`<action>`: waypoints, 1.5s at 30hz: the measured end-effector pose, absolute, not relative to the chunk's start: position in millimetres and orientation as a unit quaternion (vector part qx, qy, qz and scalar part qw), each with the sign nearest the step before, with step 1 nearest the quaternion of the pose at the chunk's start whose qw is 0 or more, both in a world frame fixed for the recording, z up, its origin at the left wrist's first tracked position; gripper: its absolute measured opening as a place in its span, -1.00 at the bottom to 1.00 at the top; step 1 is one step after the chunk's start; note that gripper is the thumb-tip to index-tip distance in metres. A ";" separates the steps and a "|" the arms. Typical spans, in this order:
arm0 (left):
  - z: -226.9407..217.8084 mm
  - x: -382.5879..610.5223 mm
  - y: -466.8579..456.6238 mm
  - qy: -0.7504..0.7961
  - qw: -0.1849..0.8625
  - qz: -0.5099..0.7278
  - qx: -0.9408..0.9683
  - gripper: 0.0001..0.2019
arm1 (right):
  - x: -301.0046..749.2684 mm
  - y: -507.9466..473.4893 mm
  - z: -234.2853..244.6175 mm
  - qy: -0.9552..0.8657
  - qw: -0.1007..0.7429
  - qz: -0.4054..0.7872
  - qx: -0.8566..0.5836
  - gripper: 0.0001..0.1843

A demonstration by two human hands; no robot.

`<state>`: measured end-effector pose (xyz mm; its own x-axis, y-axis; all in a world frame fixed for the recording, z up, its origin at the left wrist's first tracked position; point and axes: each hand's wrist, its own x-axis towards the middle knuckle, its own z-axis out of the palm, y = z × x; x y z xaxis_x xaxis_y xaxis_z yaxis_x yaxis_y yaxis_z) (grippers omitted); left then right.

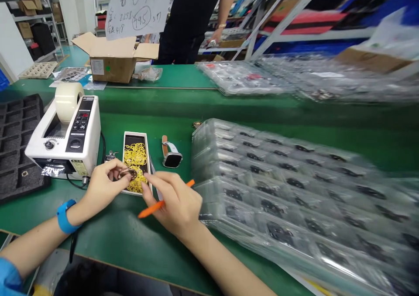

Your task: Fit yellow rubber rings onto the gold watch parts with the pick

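My left hand (98, 187), with a blue band at the wrist, pinches a small, shiny rose-gold metal piece (128, 173); its exact kind is not clear. An orange pointed stick (152, 209) lies through the grip of my right hand (179, 202), tip toward the lower left. The right thumb and index finger reach close to the metal piece; whether they touch it I cannot tell. Behind both hands stands a white-edged box (146, 145) of small yellow bands (135, 153). A smartwatch (172, 159) with a strap rests right of it.
At left are a white tape dispenser (91, 134) and a black foam tray (19, 130). Stacked clear plastic trays (222, 191) of dark parts fill the right. An open cardboard box (113, 64) and more trays (242, 75) stand behind; a person (193, 21) is beyond the table.
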<state>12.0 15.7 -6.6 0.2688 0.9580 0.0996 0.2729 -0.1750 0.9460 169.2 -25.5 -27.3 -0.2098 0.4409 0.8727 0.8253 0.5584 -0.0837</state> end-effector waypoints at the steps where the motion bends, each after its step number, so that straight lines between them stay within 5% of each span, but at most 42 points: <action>1: -6.9 12.6 16.0 0.466 0.487 0.390 0.627 -0.91 | 169.5 -27.4 -26.7 -0.746 0.468 -0.231 -0.414 -0.81; 5: -7.6 15.3 13.0 0.443 0.622 0.374 0.526 -0.80 | 168.2 -29.2 -25.4 -0.740 0.465 -0.276 -0.401 -0.81; 11: -3.9 18.1 1.6 0.407 0.671 0.367 0.499 -0.71 | 166.6 -22.7 -26.6 -0.736 0.481 -0.183 -0.441 -0.88; 45: -17.4 18.2 -14.8 0.425 0.456 0.390 0.677 -0.74 | 169.2 -23.2 -30.6 -0.776 0.440 -0.227 -0.391 -0.89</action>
<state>18.2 -14.8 -17.4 0.3338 0.9321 0.1404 0.2205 -0.2220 0.9498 169.2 -23.2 -30.6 -0.3077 0.4078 0.8597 0.8063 0.5915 0.0080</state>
